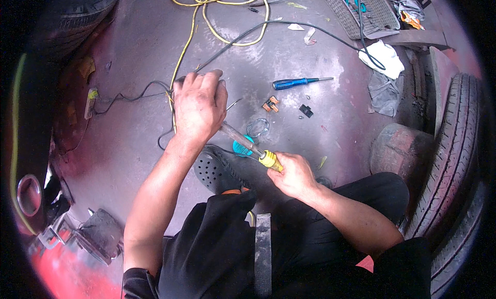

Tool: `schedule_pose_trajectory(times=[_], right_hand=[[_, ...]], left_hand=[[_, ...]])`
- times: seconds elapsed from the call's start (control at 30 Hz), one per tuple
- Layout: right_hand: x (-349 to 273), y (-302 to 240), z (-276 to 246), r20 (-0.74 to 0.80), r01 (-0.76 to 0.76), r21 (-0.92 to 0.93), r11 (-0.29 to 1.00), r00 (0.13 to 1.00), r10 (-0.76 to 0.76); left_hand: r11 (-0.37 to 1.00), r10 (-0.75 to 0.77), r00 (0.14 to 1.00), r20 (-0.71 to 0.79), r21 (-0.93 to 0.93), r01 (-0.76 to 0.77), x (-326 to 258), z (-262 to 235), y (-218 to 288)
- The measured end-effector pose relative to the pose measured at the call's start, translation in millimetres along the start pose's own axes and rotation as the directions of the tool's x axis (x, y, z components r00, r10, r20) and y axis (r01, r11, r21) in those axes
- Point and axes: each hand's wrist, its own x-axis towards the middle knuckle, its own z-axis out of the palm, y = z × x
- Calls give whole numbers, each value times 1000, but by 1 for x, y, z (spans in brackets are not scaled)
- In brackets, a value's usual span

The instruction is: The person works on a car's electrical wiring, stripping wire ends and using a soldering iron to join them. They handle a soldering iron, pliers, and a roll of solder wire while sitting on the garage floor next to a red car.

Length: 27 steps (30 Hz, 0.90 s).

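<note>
My right hand is closed round the yellow ribbed handle of a rod-shaped tool with a grey-brown shaft. The shaft slants up and left to the heel of my left hand. That hand's fingers are curled, and a dark end pokes out by its fingertips; what it grips is mostly hidden. Beside it a thin bent metal piece sticks out. A black cable runs beneath the shaft. Close by on the floor lie a turquoise round item and a coil of thin wire.
A blue-handled screwdriver, a small orange-brown part and a small black part lie ahead. A yellow cord loops at the far side. Tyres stand at right, near a white cloth and a grey perforated tray.
</note>
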Motion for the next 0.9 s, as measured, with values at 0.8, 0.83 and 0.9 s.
schedule_pose_trajectory(times=[0.8,0.83,0.9], right_hand=[[-2,3,1,46,-83,61,995,996,80],[-1,7,5,15,-105,133,985,994,104],[0,18,13,-44,-140,277,951,987,158]], left_hand=[[976,-10,990,-140,214,40,-6,-1,-33],[976,-78,980,-185,188,114,-7,-5,-41],[959,-230,947,-223,111,259,-10,-11,-49]])
